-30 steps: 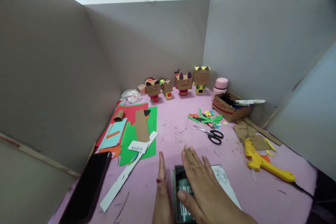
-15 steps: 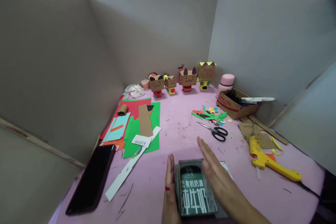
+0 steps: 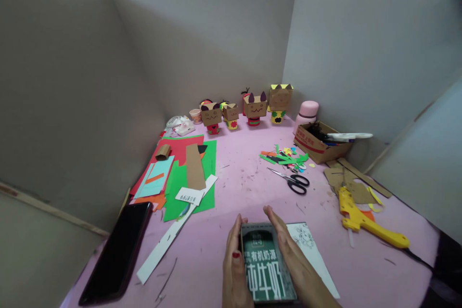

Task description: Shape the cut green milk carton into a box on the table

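Note:
Between my two hands is a shallow milk-carton box [image 3: 265, 264], its green inner face printed with white characters. My left hand [image 3: 235, 264] presses along its left side, the thumb with a red nail bent near the edge. Along the right side lies my right hand [image 3: 288, 250], its fingers together and stretched forward against the wall of the box. Beside the right hand a white card [image 3: 317, 257] with a printed line drawing is partly covered by the hand and the box. The undersides of the box and the lower fingers are hidden.
Scissors [image 3: 294, 183], paper scraps [image 3: 285, 158] and a yellow glue gun [image 3: 371, 224] lie to the right. A phone [image 3: 117, 250], a white strip [image 3: 166, 245] and green paper [image 3: 173, 197] lie left. Several cardboard figures [image 3: 254, 108] stand at the back, near a cardboard box [image 3: 314, 144].
My right hand has moved left and closed in against the box's side. More of the white card shows. My left thumb now bends toward the box. The view has shifted slightly.

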The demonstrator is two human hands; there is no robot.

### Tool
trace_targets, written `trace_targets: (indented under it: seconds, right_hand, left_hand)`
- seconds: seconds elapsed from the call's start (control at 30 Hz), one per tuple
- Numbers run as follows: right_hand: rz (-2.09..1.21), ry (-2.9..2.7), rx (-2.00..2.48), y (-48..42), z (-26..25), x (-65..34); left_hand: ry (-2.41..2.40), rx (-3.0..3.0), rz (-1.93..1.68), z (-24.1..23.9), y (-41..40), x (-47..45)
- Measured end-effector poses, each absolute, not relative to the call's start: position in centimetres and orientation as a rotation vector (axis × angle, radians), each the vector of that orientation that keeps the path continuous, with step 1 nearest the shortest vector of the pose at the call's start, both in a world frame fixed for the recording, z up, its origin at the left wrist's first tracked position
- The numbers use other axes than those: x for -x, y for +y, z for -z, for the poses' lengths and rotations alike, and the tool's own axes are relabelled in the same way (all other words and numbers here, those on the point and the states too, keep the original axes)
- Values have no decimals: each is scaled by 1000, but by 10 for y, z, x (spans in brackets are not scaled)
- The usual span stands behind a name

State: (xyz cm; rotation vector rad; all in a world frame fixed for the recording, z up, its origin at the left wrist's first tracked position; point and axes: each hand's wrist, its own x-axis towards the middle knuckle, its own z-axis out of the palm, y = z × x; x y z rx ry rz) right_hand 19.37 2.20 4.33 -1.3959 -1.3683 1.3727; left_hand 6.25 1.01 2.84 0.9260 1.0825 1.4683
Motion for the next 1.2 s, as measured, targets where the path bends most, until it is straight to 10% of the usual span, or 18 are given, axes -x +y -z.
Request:
trace_targets:
  seconds: [1.2]
  right_hand:
    - [-1160, -1904, 1223, 15, -37, -236]
  left_hand:
    - [965, -1564, -849, -21, 29, -7]
